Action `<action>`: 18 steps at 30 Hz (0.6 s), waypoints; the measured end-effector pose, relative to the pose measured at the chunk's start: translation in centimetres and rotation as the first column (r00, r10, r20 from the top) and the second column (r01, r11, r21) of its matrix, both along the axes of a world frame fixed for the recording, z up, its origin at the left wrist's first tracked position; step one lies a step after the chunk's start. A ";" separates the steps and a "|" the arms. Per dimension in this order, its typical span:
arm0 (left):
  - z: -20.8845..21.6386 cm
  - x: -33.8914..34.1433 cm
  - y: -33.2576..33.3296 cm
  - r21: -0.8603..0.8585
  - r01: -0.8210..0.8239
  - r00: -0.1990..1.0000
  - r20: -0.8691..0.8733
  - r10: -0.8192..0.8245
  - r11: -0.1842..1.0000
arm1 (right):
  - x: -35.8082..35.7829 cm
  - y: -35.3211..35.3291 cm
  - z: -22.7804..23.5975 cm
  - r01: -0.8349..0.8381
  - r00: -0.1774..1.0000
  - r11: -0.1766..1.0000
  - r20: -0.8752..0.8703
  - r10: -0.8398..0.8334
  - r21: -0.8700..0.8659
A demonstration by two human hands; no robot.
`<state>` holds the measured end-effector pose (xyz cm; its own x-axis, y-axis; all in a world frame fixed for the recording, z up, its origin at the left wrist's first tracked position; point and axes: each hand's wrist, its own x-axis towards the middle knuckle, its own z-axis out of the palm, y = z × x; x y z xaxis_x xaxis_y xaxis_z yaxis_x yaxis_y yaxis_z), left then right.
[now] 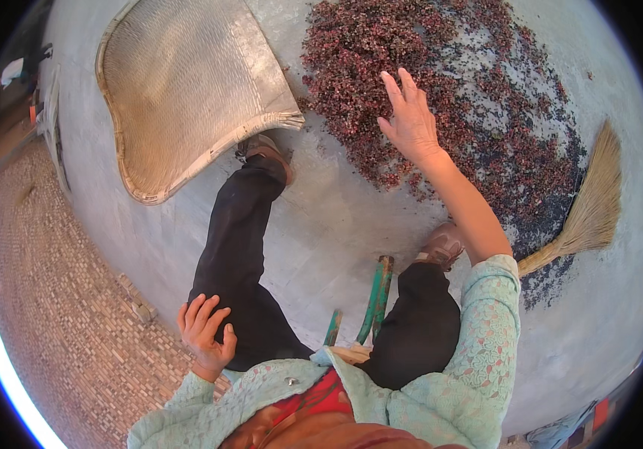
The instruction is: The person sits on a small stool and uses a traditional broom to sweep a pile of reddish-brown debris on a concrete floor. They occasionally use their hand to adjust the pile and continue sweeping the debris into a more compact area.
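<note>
A heap of small dark red husks or dried seed heads (366,52) is spread over the grey floor in front of me, with tiny black grains scattered through its right side. Over the heap's near part my right hand (412,123) reaches out, fingers extended and apart, and nothing shows in it. My left hand (205,333) rests by my left thigh with its fingers spread, also holding nothing. A woven winnowing tray (187,82) with a bound rim lies at the upper left, close to my left shoe.
A straw hand broom (591,202) lies at the right, along the edge of the black grains. Between my legs are green metal legs (375,299) of a low seat. Brick paving (74,299) borders the smooth concrete floor (321,224) on the left.
</note>
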<state>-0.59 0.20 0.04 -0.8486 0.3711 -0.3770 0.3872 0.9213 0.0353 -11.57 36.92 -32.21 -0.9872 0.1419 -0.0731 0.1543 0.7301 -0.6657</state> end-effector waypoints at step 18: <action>0.0 0.0 -0.4 -0.006 -0.014 1.000 -0.005 0.014 1.000 | -0.2 5.6 -3.2 0.209 0.927 0.953 0.267 -0.265 0.220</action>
